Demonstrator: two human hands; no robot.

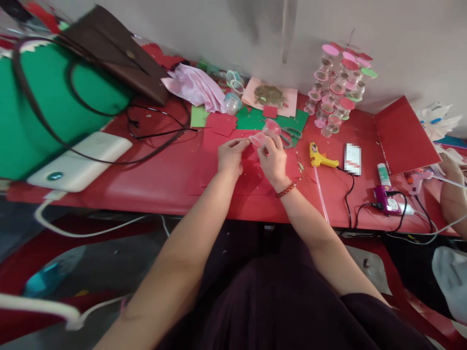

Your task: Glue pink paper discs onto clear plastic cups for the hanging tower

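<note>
Left hand [231, 156] and right hand [273, 159] were both pinching a little clear plastic cup [258, 140], right over some red paper [248, 181]. Scissors [291, 129] lay just past them, yellow glue gun [321, 159] off to the right.

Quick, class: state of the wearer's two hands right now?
Left hand: closed, pinching the edge of a clear plastic cup.
Right hand: closed, holding the same cup.
</note>
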